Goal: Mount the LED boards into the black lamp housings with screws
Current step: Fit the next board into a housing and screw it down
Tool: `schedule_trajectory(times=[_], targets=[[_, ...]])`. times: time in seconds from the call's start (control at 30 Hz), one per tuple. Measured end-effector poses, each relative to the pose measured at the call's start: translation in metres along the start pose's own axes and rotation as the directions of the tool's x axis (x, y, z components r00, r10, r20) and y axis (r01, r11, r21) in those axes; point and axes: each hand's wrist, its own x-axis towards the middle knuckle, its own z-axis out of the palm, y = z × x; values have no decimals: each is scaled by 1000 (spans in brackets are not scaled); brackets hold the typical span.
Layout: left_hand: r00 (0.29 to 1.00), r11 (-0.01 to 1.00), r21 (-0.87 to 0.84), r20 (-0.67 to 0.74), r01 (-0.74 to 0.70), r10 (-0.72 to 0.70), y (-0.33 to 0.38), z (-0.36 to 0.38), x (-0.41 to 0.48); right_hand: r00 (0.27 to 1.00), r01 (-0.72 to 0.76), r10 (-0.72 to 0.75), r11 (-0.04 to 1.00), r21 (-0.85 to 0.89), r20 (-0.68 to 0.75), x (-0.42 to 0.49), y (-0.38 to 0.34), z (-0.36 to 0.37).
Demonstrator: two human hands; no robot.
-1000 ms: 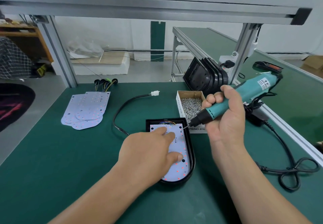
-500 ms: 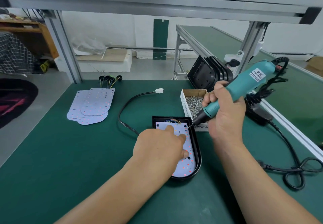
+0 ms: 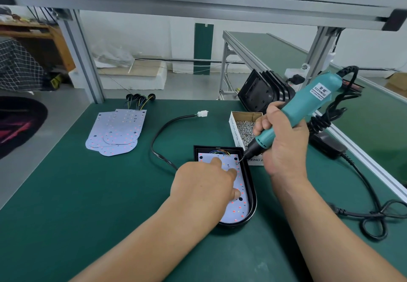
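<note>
A black lamp housing (image 3: 252, 195) lies on the green table with a white LED board (image 3: 240, 206) inside it. My left hand (image 3: 202, 187) presses on the board with straight fingers and hides its left part. My right hand (image 3: 284, 143) grips a teal electric screwdriver (image 3: 308, 107). The screwdriver's bit touches the board at its upper right corner. A black cable (image 3: 163, 132) with a white plug (image 3: 202, 113) runs from the housing.
An open box of screws (image 3: 244, 127) stands just behind the housing. Spare LED boards (image 3: 116, 132) lie at the left. More black housings (image 3: 262, 92) lean at the back. The screwdriver's power cord (image 3: 372, 213) coils at the right, near the table's edge rail.
The screwdriver has tilted more upright, and its bit has come down onto the board's upper right corner. My left hand stays pressed on the board.
</note>
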Motion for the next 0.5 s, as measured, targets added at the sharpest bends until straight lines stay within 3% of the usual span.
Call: schedule_trajectory(times=[0.3, 0.5], targets=[[999, 998, -57, -20, 27, -28, 2, -5, -3, 991, 78, -63, 989, -129, 117, -4, 1, 3], [999, 1000, -5, 37, 10, -10, 2, -10, -7, 972, 95, -45, 973, -209, 229, -9, 1, 8]])
